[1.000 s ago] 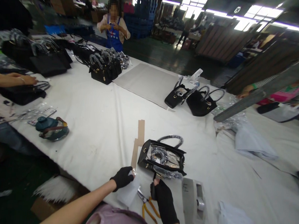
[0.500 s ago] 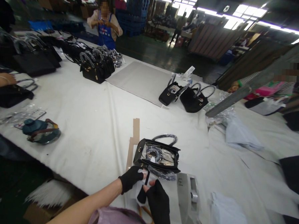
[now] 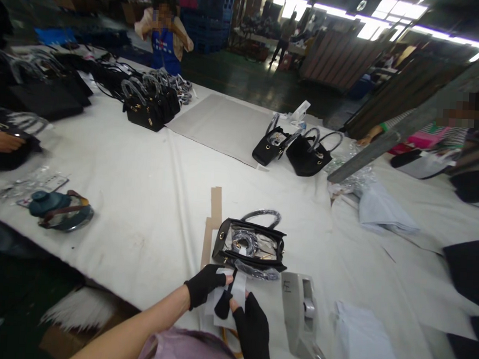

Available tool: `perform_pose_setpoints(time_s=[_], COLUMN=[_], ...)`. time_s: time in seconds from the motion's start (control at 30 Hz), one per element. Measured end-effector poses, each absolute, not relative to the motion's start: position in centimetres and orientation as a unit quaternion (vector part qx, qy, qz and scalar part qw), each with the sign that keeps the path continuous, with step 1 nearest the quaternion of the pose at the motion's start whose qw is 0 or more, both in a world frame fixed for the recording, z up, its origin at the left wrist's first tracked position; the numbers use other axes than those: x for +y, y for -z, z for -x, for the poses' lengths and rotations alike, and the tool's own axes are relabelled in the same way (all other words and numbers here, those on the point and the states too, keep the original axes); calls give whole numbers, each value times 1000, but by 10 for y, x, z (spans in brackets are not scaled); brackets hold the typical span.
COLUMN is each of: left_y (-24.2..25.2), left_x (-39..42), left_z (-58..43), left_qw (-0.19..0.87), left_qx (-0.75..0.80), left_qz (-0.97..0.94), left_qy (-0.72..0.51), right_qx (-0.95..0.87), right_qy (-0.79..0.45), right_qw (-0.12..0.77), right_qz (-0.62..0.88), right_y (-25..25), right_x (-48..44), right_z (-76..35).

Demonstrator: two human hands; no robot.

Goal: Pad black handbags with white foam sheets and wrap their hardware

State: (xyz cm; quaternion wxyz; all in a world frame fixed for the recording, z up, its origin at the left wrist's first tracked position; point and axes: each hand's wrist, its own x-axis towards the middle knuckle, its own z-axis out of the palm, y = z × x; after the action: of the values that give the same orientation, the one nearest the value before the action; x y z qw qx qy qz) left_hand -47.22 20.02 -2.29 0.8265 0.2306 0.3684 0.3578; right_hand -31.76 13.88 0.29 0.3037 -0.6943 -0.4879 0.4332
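Between left hand and right hand | black tag on white sheet | both hands pinching sheet

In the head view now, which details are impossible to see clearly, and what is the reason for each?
All in the head view:
- Rest of the tool with the orange handle: hidden by the white sheet and the right hand.
- Inside floor of the open black handbag: covered by its contents, a wrapped coil among them.
- Any print on the black tag: too small.
- Arm behind the co-worker's hand: cut by the left edge.
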Motion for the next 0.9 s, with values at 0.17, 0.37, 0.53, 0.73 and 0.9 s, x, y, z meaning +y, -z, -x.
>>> perform_pose_setpoints(time_s=[0.17, 0.37, 0.53, 0.73, 0.9], left_y=[24, 27, 16, 18, 28], left_x=[203, 201, 195, 198, 210], left_z=[471, 465, 458, 468, 486], left_qw=[763, 648, 607, 632, 702], left_qx=[421, 506, 543, 523, 468], left_qz=[-314, -428, -438, -469, -430], left_qy=[-377, -376, -382, -328, -322], right_qx=[-500, -533, -599, -605, -496], right_qy=[-389, -363, -278, -323, -442], right_qw=[279, 266, 271, 285, 322], right_qz=[721, 717, 700, 670, 675], right_y=[-1, 0, 27, 24, -8], right_x=[132, 130, 119, 115, 133], right_z=[319, 326, 321, 322, 321])
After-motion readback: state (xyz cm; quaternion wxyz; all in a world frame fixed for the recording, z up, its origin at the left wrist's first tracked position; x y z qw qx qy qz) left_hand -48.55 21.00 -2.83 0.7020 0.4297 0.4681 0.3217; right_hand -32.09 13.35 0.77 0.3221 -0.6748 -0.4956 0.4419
